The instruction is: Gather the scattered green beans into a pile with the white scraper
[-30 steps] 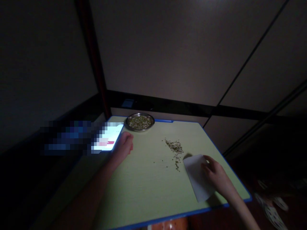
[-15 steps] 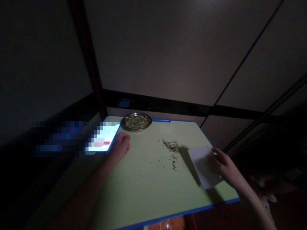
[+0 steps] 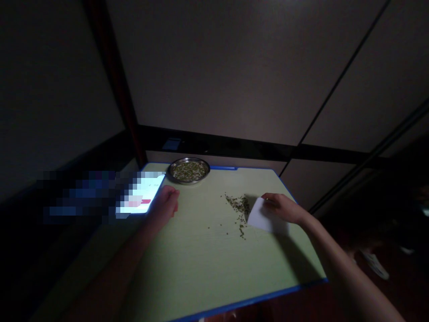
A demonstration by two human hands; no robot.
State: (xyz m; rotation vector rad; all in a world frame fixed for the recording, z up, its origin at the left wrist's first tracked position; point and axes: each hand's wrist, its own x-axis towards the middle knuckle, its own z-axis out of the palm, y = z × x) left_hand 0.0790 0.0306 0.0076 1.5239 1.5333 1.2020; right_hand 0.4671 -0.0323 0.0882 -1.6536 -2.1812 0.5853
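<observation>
My right hand [image 3: 280, 206] pinches a white sheet of paper [image 3: 266, 219] by its upper edge. The paper tilts down to the tabletop, its left edge beside a loose scatter of small greenish-brown seeds [image 3: 239, 205]. A few stray seeds lie farther left and nearer me. My left hand [image 3: 166, 203] is closed in a fist over the left side of the table, just right of a lit screen [image 3: 142, 194]. Nothing shows between its fingers. Beyond that fist, a round metal plate [image 3: 188, 182] holds many similar seeds at the far left corner.
The pale green table [image 3: 201, 268] has a blue rim and stands against a panelled wall [image 3: 217, 80]. A blue strip [image 3: 223, 168] lies along its far edge. The surroundings are dark, with a pale shoe-like shape [image 3: 377, 266] on the floor at right.
My right hand has moved left and away from me, bringing the paper lower and up to the seeds. My left hand stays closed in nearly the same place.
</observation>
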